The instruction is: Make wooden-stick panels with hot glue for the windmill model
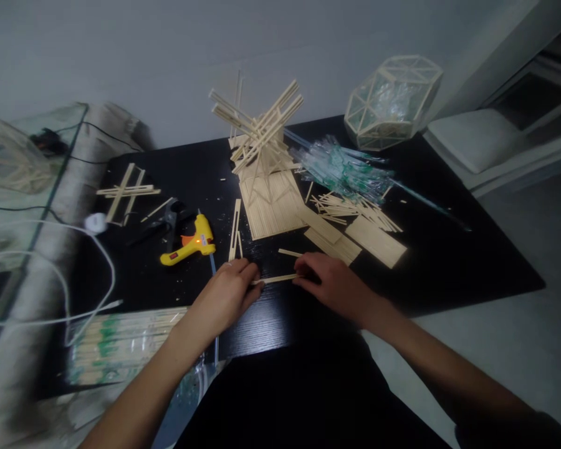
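Observation:
A thin wooden stick (279, 279) lies crosswise between my two hands, low over the front of the black table. My left hand (231, 290) pinches its left end, and my right hand (330, 284) has its fingers closed on the right end. Another short stick (290, 252) shows just behind the right fingers, partly hidden by them. Beyond my left hand a narrow frame of sticks (235, 232) lies on the table. Farther back stands a windmill-like model (266, 149) of sticks with crossed blades, on a slatted wooden base (273, 215).
A yellow glue gun (191, 242) rests at left beside a black clamp (169, 221) and crossed sticks (124, 192). Right of the model lie loose sticks (355, 209), slatted panels (376, 240) and crumpled plastic wrappers (341, 168). Packaged sticks (126, 343) and a white cable (107, 268) are at front left.

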The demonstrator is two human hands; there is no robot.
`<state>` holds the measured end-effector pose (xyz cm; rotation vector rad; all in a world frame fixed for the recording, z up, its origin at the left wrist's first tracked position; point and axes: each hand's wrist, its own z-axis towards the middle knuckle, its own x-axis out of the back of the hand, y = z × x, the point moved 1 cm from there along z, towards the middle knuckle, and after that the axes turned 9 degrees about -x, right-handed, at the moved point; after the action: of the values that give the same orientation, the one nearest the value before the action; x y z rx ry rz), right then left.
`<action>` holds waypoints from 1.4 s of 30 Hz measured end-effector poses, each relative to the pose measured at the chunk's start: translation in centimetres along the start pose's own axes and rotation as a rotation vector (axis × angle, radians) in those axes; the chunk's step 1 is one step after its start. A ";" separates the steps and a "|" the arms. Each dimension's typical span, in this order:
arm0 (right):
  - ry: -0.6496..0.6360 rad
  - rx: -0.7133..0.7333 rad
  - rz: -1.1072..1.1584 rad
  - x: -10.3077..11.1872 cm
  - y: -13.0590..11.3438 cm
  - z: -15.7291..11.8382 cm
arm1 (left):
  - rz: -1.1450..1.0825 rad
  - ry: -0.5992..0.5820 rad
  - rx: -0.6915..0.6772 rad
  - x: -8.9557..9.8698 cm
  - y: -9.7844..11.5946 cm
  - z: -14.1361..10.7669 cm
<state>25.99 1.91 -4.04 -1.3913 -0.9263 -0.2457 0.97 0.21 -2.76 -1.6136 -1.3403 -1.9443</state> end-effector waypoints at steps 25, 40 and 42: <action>0.041 0.174 -0.175 -0.2 1.4 -0.1 | -0.138 0.043 -0.036 -0.4 0.7 -2.1; -0.003 0.256 -0.108 0.2 2.0 0.0 | 0.229 0.269 0.259 3.9 -4.2 -3.2; -0.071 0.245 -0.140 0.8 2.1 0.2 | 0.332 0.206 0.396 4.8 -5.8 -3.6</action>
<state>27.75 2.83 -5.01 -1.1170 -1.0766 -0.1821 -6.96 2.02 -1.05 -1.3076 -1.1926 -1.4927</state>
